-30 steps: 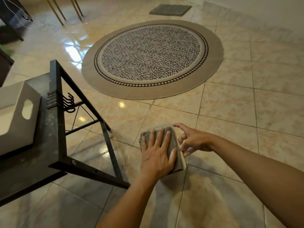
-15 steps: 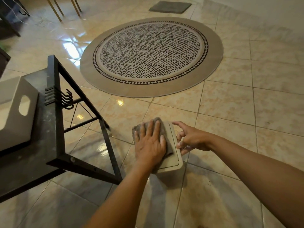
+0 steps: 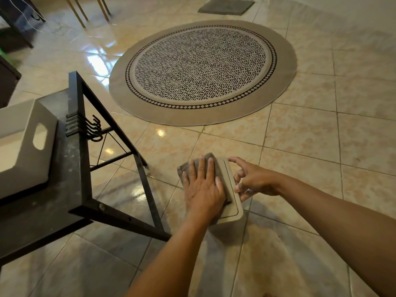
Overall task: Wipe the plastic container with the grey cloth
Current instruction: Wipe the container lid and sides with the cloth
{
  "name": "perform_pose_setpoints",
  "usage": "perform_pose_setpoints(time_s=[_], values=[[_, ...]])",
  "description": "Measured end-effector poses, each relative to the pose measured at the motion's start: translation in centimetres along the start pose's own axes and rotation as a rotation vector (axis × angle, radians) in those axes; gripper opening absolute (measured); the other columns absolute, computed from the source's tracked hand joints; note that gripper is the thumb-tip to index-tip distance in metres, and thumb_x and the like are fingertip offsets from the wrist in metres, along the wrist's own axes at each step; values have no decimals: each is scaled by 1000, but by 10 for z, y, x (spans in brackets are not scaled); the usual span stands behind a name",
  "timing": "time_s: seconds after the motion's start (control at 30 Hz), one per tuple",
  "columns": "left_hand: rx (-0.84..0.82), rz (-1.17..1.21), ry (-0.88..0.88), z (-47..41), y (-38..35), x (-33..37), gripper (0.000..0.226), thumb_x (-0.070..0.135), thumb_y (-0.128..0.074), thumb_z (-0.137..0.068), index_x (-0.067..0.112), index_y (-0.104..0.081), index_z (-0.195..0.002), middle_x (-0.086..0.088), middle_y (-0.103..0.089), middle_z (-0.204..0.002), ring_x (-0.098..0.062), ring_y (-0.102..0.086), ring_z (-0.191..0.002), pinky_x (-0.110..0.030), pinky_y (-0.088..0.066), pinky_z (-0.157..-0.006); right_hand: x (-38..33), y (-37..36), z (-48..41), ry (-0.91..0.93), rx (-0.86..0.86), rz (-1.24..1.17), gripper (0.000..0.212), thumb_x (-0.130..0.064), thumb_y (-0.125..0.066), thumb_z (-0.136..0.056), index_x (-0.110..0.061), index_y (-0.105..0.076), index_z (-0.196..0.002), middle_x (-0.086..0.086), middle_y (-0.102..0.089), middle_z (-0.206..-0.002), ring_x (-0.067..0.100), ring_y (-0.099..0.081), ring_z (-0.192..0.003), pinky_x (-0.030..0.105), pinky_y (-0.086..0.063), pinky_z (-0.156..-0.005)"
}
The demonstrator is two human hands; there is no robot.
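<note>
- The left hand (image 3: 202, 186) lies flat, palm down and fingers spread, pressing the grey cloth (image 3: 214, 168) onto the top of the plastic container (image 3: 232, 202).
- The cloth bunches out past the fingertips on the far side and hangs a little off the container's left edge.
- The right hand (image 3: 254, 181) is at the container's right side, its fingers curled and loosely parted, fingertips touching the edge; it does not wrap around the container, and whether it truly grips is unclear.
- The container is a pale beige box with rounded corners and a thin line tracing its top. It sits on the floor, low in the middle of the scene, just right of a table leg.
- The floor (image 3: 321, 146) is glossy cream and peach tile with dark grout lines, showing bright light reflections.
- On the left stands one black metal-framed table (image 3: 79, 159) with a dark top; a cluster of black hooks (image 3: 94, 130) hangs from its frame.
- One white bin (image 3: 25, 146) with a cut-out handle sits on that table.
- One round rug (image 3: 202, 71), beige-bordered with a black-and-white pattern, lies farther off in the middle.
- One small grey mat (image 3: 226, 6) lies at the far edge.
- Thin gold furniture legs (image 3: 85, 9) stand at the far left.
</note>
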State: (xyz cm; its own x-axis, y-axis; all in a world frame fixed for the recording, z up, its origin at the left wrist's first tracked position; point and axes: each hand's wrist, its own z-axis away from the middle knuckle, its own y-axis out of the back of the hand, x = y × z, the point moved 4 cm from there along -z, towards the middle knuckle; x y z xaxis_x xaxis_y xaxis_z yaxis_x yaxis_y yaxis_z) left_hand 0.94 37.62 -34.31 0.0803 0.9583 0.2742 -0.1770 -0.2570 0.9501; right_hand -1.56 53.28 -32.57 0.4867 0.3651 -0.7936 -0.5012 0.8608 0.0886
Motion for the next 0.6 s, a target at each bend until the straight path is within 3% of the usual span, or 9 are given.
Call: perform_pose_setpoints(time_s=[0.2,0.43,0.6], values=[[-15,-34,-118,18,-13,33,62,42,-13,-102,28,14,-156,3,25,-161,-24,29,-147,-49,16,-119,0,1,-3,-6,-29,4,103,22,-53,-83,-42,-15,-154,15,-52,-90,24,-63,-78,38,-61,-65],[-2,47,76,12,-2,-13,61,40,-14,-104,23,19,-153,-5,24,-163,-28,28,-147,-49,7,-123,-2,-1,-3,7,-17,11,100,18,-57,-85,-38,-15,-156,10,-50,-84,18,-66,-71,37,-60,-64],[-31,-26,-34,41,-20,25,63,43,-7,-99,26,24,-152,0,32,-159,-26,35,-144,-52,14,-120,-3,-1,-7,-8,-22,39,99,20,-55,-84,-40,-17,-154,8,-48,-81,16,-60,-65,40,-61,-66]])
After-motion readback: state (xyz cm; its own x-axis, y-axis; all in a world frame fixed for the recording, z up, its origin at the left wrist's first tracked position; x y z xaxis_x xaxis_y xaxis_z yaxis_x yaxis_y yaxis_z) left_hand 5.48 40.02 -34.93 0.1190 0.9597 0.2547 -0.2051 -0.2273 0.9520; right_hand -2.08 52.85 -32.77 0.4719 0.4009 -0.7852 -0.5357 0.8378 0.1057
